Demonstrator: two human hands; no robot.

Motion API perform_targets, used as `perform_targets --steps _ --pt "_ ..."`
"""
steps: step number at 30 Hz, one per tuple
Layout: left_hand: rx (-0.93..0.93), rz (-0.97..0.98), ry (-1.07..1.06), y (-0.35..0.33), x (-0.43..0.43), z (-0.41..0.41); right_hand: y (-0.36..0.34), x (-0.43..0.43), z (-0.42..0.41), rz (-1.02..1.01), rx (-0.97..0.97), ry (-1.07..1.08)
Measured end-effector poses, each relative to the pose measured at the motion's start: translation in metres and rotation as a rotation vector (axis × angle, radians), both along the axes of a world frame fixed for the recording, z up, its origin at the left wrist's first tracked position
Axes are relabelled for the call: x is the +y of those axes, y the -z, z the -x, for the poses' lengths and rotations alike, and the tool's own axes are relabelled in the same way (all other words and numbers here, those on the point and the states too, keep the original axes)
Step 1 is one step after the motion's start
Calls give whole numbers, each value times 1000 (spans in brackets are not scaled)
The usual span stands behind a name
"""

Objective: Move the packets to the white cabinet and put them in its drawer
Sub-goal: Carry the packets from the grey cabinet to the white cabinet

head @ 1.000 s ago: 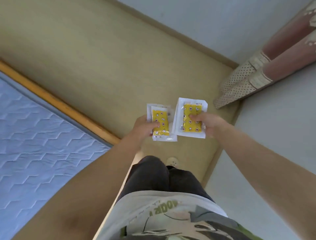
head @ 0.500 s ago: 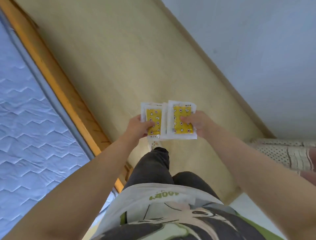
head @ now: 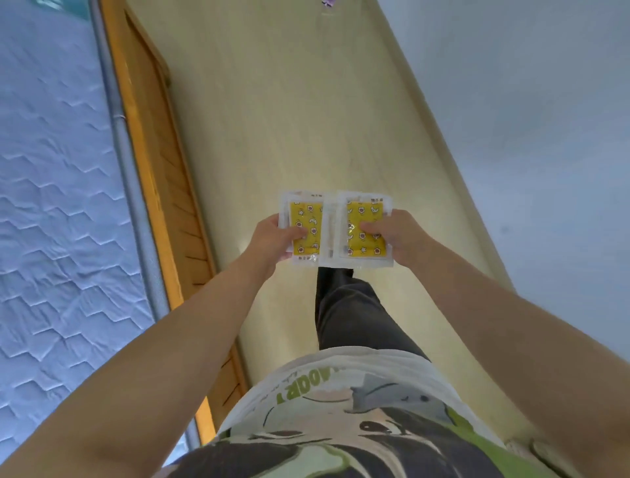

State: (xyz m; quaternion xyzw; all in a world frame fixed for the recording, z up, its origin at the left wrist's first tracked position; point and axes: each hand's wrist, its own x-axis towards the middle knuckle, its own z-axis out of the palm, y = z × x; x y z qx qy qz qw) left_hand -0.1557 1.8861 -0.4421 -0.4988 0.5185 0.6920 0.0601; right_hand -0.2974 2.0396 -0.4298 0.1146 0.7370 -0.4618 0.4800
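1. Grip, left: the left hand [head: 272,235] grasps the left packet [head: 306,215] by its outer edge. The thumb [head: 300,233] lies across the yellow printed panel, and the other fingers are hidden beneath the packet.
2. Grip, right: the right hand [head: 400,235] grasps the right packet [head: 366,211] in the same manner. Its thumb [head: 370,227] presses on the yellow panel and its fingers are curled under the outer edge.
3. Packets: both are flat, clear-edged sachets with a yellow panel bearing small star and moon figures. They are held face up and side by side in front of the body, above the floor. Their inner edges touch or slightly overlap; which one lies on top cannot be told.
4. Floor [head: 289,119]: pale wood-tone boards form a strip running away from the viewer, directly below the packets.
5. Bed frame [head: 153,153]: an orange-brown wooden rail borders the floor on the left.
6. Mattress [head: 51,204]: a light blue quilted surface lies beyond the rail and fills the left side of the view.
7. Wall [head: 528,136]: a plain pale surface bounds the floor on the right.
8. Person: one leg in dark trousers [head: 347,307] extends forward beneath the packets, and a printed T-shirt [head: 341,392] fills the lower edge of the view.
9. A small purple item [head: 328,3] lies on the floor at the top edge, too small to identify.
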Motion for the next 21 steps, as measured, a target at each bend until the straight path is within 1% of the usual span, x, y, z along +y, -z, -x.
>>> perform_targets --steps 4,8,14,21 --pt "-38 50 -113 -10 -90 81 -4 -107 99 -3 5 -136" --pt "-46 48 -226 -20 -174 139 -11 -213 172 9 -16 -271" --pt "-84 52 -419 -20 -301 191 -12 -379 230 14 -25 -461" --pt "-116 28 -585 -5 -494 224 1 -602 281 -51 52 -583"
